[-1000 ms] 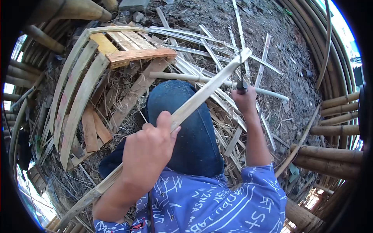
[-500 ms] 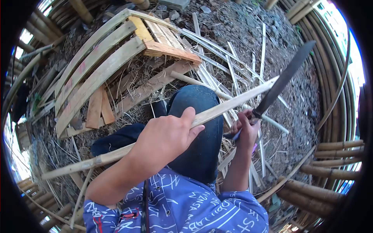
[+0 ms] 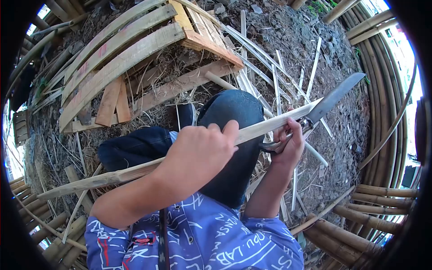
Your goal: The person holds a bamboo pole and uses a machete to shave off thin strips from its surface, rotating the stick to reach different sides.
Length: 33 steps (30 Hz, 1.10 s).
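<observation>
My left hand [image 3: 202, 150] is closed around a pale bamboo strip [image 3: 265, 128], which runs from the lower left, across my raised knee, toward the upper right. In my right hand [image 3: 290, 146] is a large knife [image 3: 335, 99], gripped by its handle, with the dark blade pointing up and right. The blade lies at the far end of the strip, close to its edge; whether it touches cannot be made out. Fingertips of my right hand are up against the underside of the strip.
A wooden slatted crate [image 3: 121, 58] lies at upper left on the dirt. Thin split strips [image 3: 256, 49] are scattered on the ground [image 3: 337, 67] beyond my knee [image 3: 234, 108]. Bamboo poles [image 3: 382, 112] wall the right side, with more poles [image 3: 382, 202] at lower right.
The knife has tilted lower and its blade has turned to show its flat side. My right hand has come up against the strip. The view has shifted slightly.
</observation>
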Tool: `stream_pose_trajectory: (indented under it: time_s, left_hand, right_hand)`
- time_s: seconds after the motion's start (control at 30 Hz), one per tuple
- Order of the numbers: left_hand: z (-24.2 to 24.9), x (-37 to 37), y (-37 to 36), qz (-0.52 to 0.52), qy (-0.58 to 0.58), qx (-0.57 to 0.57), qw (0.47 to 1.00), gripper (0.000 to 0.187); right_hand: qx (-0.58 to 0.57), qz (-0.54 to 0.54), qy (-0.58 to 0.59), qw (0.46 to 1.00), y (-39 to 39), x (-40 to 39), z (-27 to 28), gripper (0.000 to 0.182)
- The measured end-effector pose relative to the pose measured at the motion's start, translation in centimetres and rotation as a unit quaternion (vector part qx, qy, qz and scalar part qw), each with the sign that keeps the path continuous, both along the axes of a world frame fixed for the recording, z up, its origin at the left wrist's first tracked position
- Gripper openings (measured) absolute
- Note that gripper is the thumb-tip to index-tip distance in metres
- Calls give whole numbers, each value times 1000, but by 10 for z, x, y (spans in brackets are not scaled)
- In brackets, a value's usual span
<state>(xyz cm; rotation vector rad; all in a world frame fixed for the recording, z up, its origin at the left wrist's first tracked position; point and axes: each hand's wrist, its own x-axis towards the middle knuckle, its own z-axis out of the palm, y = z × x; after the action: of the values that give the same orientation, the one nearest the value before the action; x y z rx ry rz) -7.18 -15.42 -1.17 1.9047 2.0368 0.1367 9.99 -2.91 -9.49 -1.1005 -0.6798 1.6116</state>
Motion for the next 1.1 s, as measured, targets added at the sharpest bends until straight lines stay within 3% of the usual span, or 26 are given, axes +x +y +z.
stream_pose_trajectory:
  time_s: [0.1, 0.27, 0.4, 0.47, 0.53, 0.57, 0.67, 0.8, 0.93, 1.1]
  left_hand:
    - [12, -4, -12, 61, -25, 0, 998, 44]
    - [23, -32, -62, 99, -1, -21, 995, 62]
    - [25, -59, -99, 146, 72, 26, 986, 57]
    - [25, -73, -112, 156, 86, 29, 984, 53]
    - [22, -87, -120, 173, 33, -47, 983, 44]
    - [12, -90, -125, 163, 23, 6, 986, 36]
    - [-1, -93, -130, 90, -45, 25, 995, 29]
    - [0, -79, -114, 124, -88, 0, 988, 23]
    - [7, -55, -79, 113, -57, -3, 992, 24]
    - [18, -16, -29, 95, 27, -44, 994, 29]
  right_hand:
    - [-6, -20, 3, 1000, 0, 5, -5, 16]
    - [-4, -59, -24, 998, -5, 3, -4, 23]
    - [-10, -76, -24, 997, -5, 8, -5, 24]
    - [-2, -92, 4, 996, -4, 8, -5, 16]
    - [7, -88, 10, 996, -4, 5, -2, 16]
    - [15, -87, 9, 996, -4, 4, -1, 16]
    - [30, -80, 8, 996, -1, 6, 6, 16]
    - [41, -84, -30, 995, 2, 16, 14, 15]
    - [77, -75, -31, 994, -12, 22, 18, 19]
    - [125, 69, -157, 977, -34, 31, 29, 15]
